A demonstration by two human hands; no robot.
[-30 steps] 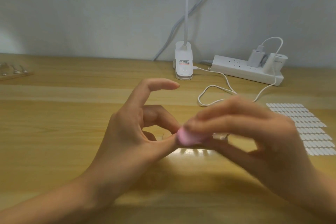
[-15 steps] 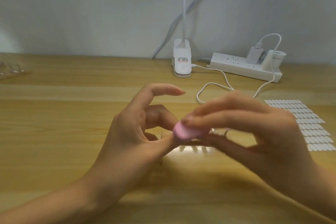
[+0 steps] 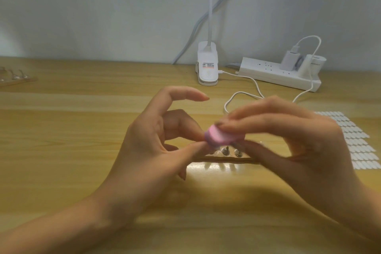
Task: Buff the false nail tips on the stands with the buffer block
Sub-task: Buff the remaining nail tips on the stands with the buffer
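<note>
The right hand (image 3: pixel 292 140) had its grip tight on the pink buffer block (image 3: pixel 218 137), pressed over the nail tips (image 3: pixel 225 151) on their stand, low on the surface (image 3: pixel 61 140). The left hand (image 3: pixel 156 146) pinched one tip to steady it. A hard push could have knocked a tip off.

My wooden counter (image 3: pixel 82 130) runs back to a plain pale wall (image 3: pixel 103 6); a white clip lamp (image 3: pixel 207 68) stands there, its light glaring off the wood.

Pink buffer block (image 3: pixel 216 137) just above small stand-mounted nail tips (image 3: pixel 225 151).
</note>
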